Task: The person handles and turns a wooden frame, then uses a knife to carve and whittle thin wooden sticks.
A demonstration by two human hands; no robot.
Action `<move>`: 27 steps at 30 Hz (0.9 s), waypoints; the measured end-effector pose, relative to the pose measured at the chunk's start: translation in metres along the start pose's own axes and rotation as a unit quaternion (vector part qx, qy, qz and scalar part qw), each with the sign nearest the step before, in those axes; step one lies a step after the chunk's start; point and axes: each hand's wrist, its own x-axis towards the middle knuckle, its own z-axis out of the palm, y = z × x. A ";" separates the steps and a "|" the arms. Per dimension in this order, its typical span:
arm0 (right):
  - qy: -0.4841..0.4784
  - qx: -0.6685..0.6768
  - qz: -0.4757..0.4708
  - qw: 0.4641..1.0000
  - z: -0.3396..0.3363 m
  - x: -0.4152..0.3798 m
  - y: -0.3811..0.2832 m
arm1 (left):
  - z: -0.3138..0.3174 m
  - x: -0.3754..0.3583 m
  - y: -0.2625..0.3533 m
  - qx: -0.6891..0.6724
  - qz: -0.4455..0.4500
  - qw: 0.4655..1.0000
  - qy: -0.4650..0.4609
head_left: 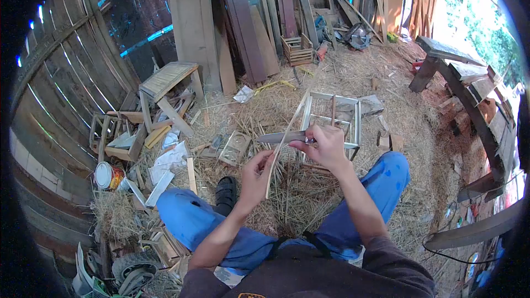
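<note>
A long, thin strip of wood point(271, 172) slants up and away between my hands. My left hand point(257, 175) is closed around its lower part, fingers pinching it near the near end. In my right hand point(328, 146) is a knife point(273, 137), its blade pointing left and lying across the strip just above my left hand. The knife's handle is mostly hidden by my fingers. Behind my right hand a pale wooden stool frame point(356, 116) stands on the ground, with no seat panel visible.
Shavings and straw point(287, 209) cover the ground. To the left are a small wooden table point(168, 77), a paint can point(105, 175) and wood scraps. Boards point(243, 22) lean at the back near a slatted crate point(296, 49). A heavy timber bench point(469, 88) curves along the right.
</note>
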 end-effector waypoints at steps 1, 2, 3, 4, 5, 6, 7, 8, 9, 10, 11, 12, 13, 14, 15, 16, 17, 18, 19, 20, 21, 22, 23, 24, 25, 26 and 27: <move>0.007 -0.004 -0.005 1.000 0.000 0.001 0.001 | -0.001 0.000 0.000 -0.006 -0.006 1.000 -0.001; 0.013 -0.021 0.004 1.000 0.000 0.001 0.004 | -0.003 -0.001 0.002 -0.005 -0.019 1.000 0.002; 0.019 -0.039 0.014 0.999 -0.001 0.001 0.010 | -0.007 -0.003 0.005 -0.003 -0.032 0.999 0.004; 0.024 -0.058 0.023 0.998 -0.005 0.001 0.018 | -0.009 -0.005 0.008 -0.003 -0.046 0.999 0.006; 0.042 -0.067 0.048 0.996 -0.010 0.001 0.025 | -0.013 -0.006 0.010 0.010 -0.041 0.999 0.001; 0.060 -0.074 0.072 0.993 -0.017 0.003 0.032 | -0.017 -0.007 0.012 0.025 -0.037 0.999 -0.003; 0.079 -0.081 0.096 0.989 -0.020 0.004 0.034 | -0.021 -0.007 0.015 0.040 -0.032 0.999 -0.006; 0.061 -0.109 0.099 0.987 -0.018 0.002 0.033 | -0.024 -0.008 0.020 -0.017 -0.094 0.995 -0.031; 0.052 -0.106 0.114 0.986 -0.017 -0.001 0.029 | -0.025 -0.009 0.017 -0.011 -0.076 0.997 -0.026; 0.044 -0.103 0.127 0.986 -0.017 -0.004 0.023 | -0.023 -0.010 0.012 -0.007 -0.057 0.998 -0.020; 0.036 -0.100 0.141 0.984 -0.015 -0.006 0.019 | -0.023 -0.009 0.007 -0.002 -0.037 0.999 -0.015; 0.045 -0.072 0.133 0.988 -0.012 -0.007 0.018 | -0.023 -0.007 0.004 -0.005 -0.040 0.999 -0.012; 0.041 -0.063 0.115 0.990 -0.010 -0.006 0.018 | -0.022 -0.005 0.001 -0.008 -0.043 0.999 -0.009; 0.036 -0.056 0.098 0.993 -0.007 -0.005 0.017 | -0.020 -0.003 0.000 -0.011 -0.045 0.999 -0.006; 0.032 -0.048 0.081 0.995 -0.005 -0.005 0.016 | -0.020 -0.001 0.005 -0.027 -0.063 0.998 -0.016; 0.016 -0.041 0.074 0.996 -0.003 -0.004 0.013 | -0.019 0.001 0.013 -0.042 -0.082 0.995 -0.025; 0.001 -0.033 0.068 0.997 -0.001 -0.003 0.010 | -0.017 0.004 0.018 -0.058 -0.100 0.993 -0.034; -0.015 -0.025 0.063 0.998 0.001 -0.003 0.006 | -0.015 0.007 0.019 -0.078 -0.103 0.991 -0.030; -0.023 -0.017 0.062 0.998 0.005 -0.005 0.005 | -0.012 0.010 0.018 -0.099 -0.106 0.989 -0.026; -0.030 -0.010 0.062 0.998 0.012 -0.008 0.006 | -0.010 0.013 0.017 -0.119 -0.107 0.987 -0.022; -0.038 -0.002 0.060 0.997 0.016 -0.008 0.003 | -0.009 0.015 0.015 -0.130 -0.101 0.986 -0.027; -0.055 0.009 0.065 0.996 0.017 -0.008 0.000 | -0.008 0.016 0.013 -0.142 -0.095 0.985 -0.031; -0.072 0.019 0.070 0.995 0.017 -0.009 -0.002 | -0.008 0.017 0.011 -0.153 -0.089 0.984 -0.036; -0.089 0.027 0.075 0.993 0.017 -0.009 -0.005 | -0.006 0.018 0.011 -0.156 -0.100 0.982 -0.042; -0.093 0.026 0.070 0.993 0.018 -0.009 -0.006 | -0.004 0.018 0.010 -0.159 -0.111 0.980 -0.048; -0.098 0.024 0.064 0.993 0.020 -0.010 -0.006 | -0.002 0.018 0.010 -0.162 -0.121 0.978 -0.055; -0.102 0.024 0.058 0.993 0.021 -0.010 -0.007 | 0.000 0.017 0.003 -0.146 -0.122 0.980 -0.063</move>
